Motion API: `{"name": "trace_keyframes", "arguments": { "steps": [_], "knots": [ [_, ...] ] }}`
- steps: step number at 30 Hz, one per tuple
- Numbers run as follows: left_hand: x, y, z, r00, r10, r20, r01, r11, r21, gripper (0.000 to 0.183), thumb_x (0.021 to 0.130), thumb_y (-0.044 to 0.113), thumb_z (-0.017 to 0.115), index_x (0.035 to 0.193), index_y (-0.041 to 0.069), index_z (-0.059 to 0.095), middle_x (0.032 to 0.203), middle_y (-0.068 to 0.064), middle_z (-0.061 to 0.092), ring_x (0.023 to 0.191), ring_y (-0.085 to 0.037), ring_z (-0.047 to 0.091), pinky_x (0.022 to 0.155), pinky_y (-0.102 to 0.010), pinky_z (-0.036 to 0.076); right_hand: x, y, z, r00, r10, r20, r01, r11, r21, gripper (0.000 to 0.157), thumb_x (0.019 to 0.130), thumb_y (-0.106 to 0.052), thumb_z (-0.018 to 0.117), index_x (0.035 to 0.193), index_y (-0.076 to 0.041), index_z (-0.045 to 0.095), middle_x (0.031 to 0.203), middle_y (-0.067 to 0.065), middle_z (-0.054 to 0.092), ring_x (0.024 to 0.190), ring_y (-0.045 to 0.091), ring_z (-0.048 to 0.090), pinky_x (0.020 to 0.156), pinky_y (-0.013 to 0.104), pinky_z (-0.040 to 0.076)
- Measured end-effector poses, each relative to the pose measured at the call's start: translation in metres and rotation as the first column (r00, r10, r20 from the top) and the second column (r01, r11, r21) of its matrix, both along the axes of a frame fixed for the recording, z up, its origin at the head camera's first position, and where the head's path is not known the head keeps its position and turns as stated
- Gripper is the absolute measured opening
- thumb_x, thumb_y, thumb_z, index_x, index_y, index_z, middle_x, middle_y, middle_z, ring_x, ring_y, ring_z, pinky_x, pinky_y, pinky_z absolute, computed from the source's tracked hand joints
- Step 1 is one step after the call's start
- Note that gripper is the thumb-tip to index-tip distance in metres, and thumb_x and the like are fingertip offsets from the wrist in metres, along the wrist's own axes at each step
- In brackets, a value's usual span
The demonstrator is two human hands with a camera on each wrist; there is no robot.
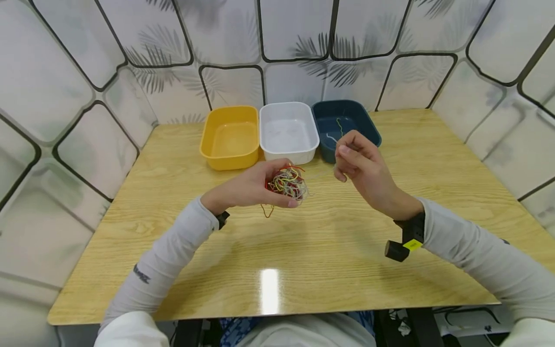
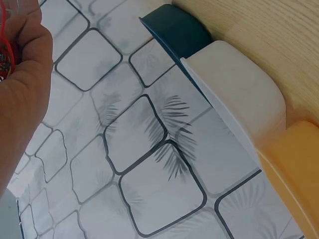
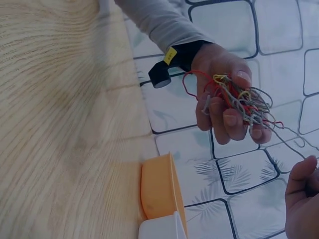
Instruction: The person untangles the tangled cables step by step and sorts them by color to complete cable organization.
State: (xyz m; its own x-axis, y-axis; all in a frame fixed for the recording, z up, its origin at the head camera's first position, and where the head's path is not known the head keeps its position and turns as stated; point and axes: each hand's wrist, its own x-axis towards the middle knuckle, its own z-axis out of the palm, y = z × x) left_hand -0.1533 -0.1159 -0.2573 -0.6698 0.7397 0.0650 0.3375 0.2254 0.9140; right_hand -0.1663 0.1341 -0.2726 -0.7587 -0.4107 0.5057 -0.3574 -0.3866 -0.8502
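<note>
A tangled bundle of thin cords (image 1: 289, 184), red, yellow, grey and white, sits in my left hand (image 1: 256, 185), held up above the table between thumb and curled fingers. An orange-brown loop dangles beneath it. My right hand (image 1: 368, 171) is raised to the right, near the front of the dark blue bin (image 1: 353, 107), its thumb and index finger pinching a thin pale cord (image 1: 331, 138). In the right wrist view a grey cord (image 3: 290, 148) runs from the bundle toward the right hand (image 3: 301, 204). A green cord (image 1: 339, 126) shows against the blue bin's inside.
A yellow bin (image 1: 230, 161) and a white bin (image 1: 289, 155) stand left of the blue one, all in a row at the back of the wooden table (image 1: 208, 279). Behind them rises a patterned fabric wall (image 1: 295, 29). Both wrists wear black camera mounts (image 1: 409, 236).
</note>
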Motion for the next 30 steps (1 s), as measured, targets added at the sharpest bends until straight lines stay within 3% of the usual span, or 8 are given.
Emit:
{"name": "trace_keyframes", "arguments": {
  "steps": [5,10,18,21,26,28,30],
  "knots": [
    [0.001,0.0,0.001,1.0,0.008,-0.013,-0.008,1.0,-0.022,0.041,0.08,0.02,0.07,0.112,0.01,0.048,0.096,-0.008,0.058,0.083,-0.021,0.055,0.073,-0.035,0.046,-0.001,0.001,0.005,0.999,-0.045,0.02,0.046,0.999,-0.017,0.011,0.098,-0.008,0.038,0.093,-0.005,0.047,0.066,0.007,0.027,0.053,0.019,0.022,0.052,0.028,0.033],
    [0.0,0.001,0.001,0.998,0.016,-0.055,-0.018,0.999,-0.037,0.041,0.08,0.024,0.07,0.113,0.012,0.048,0.095,-0.007,0.058,0.081,-0.02,0.054,0.071,-0.034,0.046,-0.001,-0.002,0.009,0.987,-0.116,0.113,0.124,0.99,-0.067,0.009,0.097,-0.012,0.042,0.092,-0.007,0.047,0.069,0.005,0.024,0.056,0.018,0.021,0.053,0.027,0.029],
    [-0.013,0.003,-0.015,0.995,0.032,-0.093,-0.037,0.997,-0.062,0.048,0.077,0.039,0.071,0.112,0.016,0.048,0.096,-0.004,0.057,0.083,-0.018,0.054,0.072,-0.033,0.046,-0.004,-0.006,0.012,0.954,-0.097,0.283,0.168,0.956,-0.239,0.011,0.096,-0.012,0.046,0.091,-0.002,0.043,0.072,0.005,0.022,0.06,0.016,0.018,0.054,0.025,0.025],
    [-0.013,0.0,-0.019,0.993,0.031,-0.113,-0.04,0.997,-0.072,0.05,0.076,0.041,0.071,0.112,0.017,0.048,0.097,-0.002,0.057,0.084,-0.017,0.054,0.072,-0.033,0.046,-0.012,0.001,0.016,0.931,-0.088,0.354,0.222,0.907,-0.358,0.011,0.094,-0.009,0.049,0.088,-0.002,0.042,0.07,0.004,0.023,0.058,0.015,0.017,0.054,0.025,0.023],
    [-0.01,-0.017,-0.026,0.994,0.044,-0.102,-0.058,0.988,-0.14,0.054,0.073,0.044,0.073,0.116,0.02,0.05,0.099,-0.001,0.057,0.087,-0.016,0.055,0.074,-0.031,0.047,-0.038,0.04,0.032,0.897,-0.124,0.425,0.371,0.735,-0.568,0.014,0.088,0.0,0.054,0.085,0.0,0.04,0.066,0.004,0.025,0.055,0.012,0.015,0.051,0.024,0.02],
    [-0.011,-0.022,-0.028,0.994,0.065,-0.09,-0.078,0.985,-0.153,0.055,0.073,0.045,0.073,0.116,0.02,0.05,0.099,-0.002,0.057,0.088,-0.017,0.055,0.074,-0.032,0.047,-0.047,0.053,0.033,0.891,-0.166,0.423,0.402,0.721,-0.564,0.014,0.087,0.001,0.054,0.086,0.002,0.04,0.067,0.005,0.024,0.055,0.013,0.016,0.05,0.025,0.022],
    [-0.013,-0.025,-0.028,0.993,0.087,-0.076,-0.098,0.984,-0.152,0.054,0.074,0.046,0.072,0.116,0.02,0.049,0.1,-0.003,0.057,0.088,-0.018,0.055,0.074,-0.032,0.047,-0.054,0.059,0.029,0.889,-0.205,0.409,0.41,0.753,-0.514,0.014,0.089,-0.001,0.054,0.087,0.002,0.04,0.068,0.006,0.024,0.056,0.014,0.017,0.051,0.026,0.023]
  ]
}}
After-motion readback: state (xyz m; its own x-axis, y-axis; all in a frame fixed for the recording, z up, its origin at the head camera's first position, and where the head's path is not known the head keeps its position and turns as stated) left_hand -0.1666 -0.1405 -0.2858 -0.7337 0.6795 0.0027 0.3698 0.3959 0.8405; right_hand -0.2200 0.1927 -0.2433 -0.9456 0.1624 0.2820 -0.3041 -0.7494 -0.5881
